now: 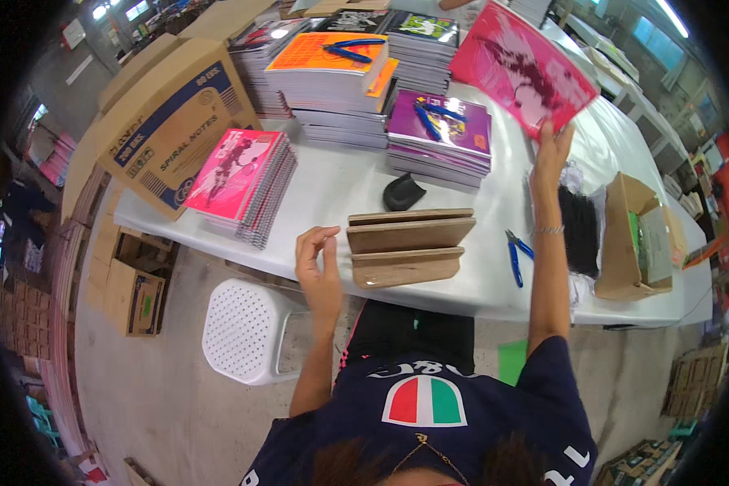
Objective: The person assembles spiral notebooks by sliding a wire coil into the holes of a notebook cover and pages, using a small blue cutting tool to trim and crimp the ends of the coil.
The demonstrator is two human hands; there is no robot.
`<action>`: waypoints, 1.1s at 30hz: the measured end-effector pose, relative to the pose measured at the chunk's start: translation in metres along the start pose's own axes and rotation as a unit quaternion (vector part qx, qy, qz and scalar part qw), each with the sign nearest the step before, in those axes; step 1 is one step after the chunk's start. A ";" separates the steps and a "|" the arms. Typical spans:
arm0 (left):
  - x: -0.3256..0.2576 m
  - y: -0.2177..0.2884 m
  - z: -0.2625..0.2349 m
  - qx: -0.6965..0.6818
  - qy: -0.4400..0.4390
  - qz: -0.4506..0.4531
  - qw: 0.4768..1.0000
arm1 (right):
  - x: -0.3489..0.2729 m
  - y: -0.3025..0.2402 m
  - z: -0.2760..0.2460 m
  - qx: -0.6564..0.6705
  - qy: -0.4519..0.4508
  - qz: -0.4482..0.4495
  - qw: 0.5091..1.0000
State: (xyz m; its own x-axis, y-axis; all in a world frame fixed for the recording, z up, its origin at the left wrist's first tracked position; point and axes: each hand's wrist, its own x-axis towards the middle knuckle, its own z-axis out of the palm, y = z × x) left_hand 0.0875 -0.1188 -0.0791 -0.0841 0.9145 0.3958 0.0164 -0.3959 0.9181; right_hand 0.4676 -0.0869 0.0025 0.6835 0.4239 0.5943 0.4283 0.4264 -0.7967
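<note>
Right hand (552,150) fingers pinch the pink notebook's (523,66) lower edge; left hand (317,261) fingers, loosely curled, empty, beside the wooden jig (407,245).

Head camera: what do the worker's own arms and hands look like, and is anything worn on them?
Both forearms are bare, with no gloves on the left hand or the right hand. A thin silvery bracelet circles the right wrist. Short dark navy sleeves with white markings cover the upper arms. No rings are discernible.
</note>
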 end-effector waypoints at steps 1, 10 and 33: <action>-0.001 -0.002 -0.004 0.001 0.003 0.000 1.000 | -0.021 0.007 -0.004 0.058 0.002 0.062 0.996; -0.010 -0.002 -0.001 -0.011 -0.020 -0.024 0.999 | -0.150 0.029 -0.055 0.270 -0.094 0.245 0.926; 0.067 -0.053 -0.022 -0.063 -0.226 -0.091 0.968 | -0.166 0.002 -0.101 -0.557 -0.047 -0.102 0.823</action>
State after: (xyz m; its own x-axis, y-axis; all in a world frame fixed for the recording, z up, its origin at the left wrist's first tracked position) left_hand 0.0588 -0.0387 -0.1023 0.3702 0.9023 0.2209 -0.0815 -0.2054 0.9753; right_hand 0.4154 -0.2370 -0.1089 0.5036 0.5156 0.6932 0.8405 -0.4779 -0.2552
